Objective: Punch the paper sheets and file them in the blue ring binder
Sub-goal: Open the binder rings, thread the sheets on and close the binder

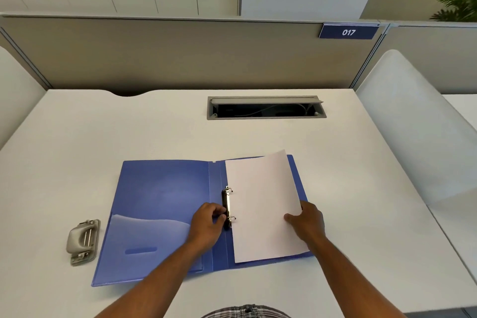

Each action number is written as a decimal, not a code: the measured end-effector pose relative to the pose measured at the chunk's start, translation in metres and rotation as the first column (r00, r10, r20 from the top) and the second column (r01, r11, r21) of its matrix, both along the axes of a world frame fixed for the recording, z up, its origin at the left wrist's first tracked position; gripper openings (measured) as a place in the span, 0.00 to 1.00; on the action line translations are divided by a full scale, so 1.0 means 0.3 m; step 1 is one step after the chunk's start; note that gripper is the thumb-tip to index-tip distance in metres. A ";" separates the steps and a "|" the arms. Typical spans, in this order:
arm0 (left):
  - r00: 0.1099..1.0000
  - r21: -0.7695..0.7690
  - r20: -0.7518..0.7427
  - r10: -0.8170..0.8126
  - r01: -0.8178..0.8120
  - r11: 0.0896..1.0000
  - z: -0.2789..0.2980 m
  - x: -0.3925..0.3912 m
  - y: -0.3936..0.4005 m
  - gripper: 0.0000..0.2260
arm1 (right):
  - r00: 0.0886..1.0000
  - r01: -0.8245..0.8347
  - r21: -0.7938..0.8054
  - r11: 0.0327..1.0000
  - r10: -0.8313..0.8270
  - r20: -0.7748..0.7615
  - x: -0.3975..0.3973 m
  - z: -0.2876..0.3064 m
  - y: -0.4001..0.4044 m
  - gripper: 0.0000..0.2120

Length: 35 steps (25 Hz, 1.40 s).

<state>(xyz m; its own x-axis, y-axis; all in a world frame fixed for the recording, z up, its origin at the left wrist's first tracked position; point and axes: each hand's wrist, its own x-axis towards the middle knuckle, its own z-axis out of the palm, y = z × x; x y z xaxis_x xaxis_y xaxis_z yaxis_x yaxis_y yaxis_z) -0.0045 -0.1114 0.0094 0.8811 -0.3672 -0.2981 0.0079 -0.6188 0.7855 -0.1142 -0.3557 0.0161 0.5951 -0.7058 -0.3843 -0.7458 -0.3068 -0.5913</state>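
Observation:
The blue ring binder [160, 204] lies open and flat on the white desk. Its metal ring mechanism [226, 205] stands along the spine. White paper sheets [260, 204] lie on the binder's right half, their left edge at the rings. My left hand [207, 223] has its fingers curled around the lower end of the ring mechanism. My right hand [307, 221] holds the sheets at their right edge, thumb on top. A grey hole punch [83, 241] sits on the desk to the left of the binder.
A grey cable tray [265, 108] with its lid raised is set into the desk [361, 201] at the back. Beige partition walls close the desk at the back, with a blue "017" sign [348, 32]. White side panels stand left and right.

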 end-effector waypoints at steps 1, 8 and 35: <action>0.999 -0.002 0.025 -0.037 0.037 0.999 -0.008 -0.005 0.006 0.06 | 1.000 -0.010 -0.017 1.000 0.010 -0.015 0.000 -0.004 -0.004 0.17; 0.993 0.034 0.102 -0.062 0.058 0.998 -0.020 -0.010 -0.010 0.12 | 0.997 0.025 -0.197 0.980 -0.039 -0.069 -0.032 -0.008 0.016 0.26; 0.997 0.045 0.042 -0.071 0.069 0.997 -0.054 0.005 -0.022 0.10 | 0.791 -0.583 -0.487 0.650 0.592 -0.155 -0.027 -0.087 0.413 0.32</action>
<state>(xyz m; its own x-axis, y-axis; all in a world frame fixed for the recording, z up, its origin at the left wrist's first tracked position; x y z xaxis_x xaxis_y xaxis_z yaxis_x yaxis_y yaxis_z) -0.0030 -0.1181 -0.0067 0.8661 -0.4160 -0.2771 -0.0700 -0.6498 0.7569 -0.1223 -0.2319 -0.0100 0.9539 -0.2895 -0.0787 -0.3000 -0.9225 -0.2431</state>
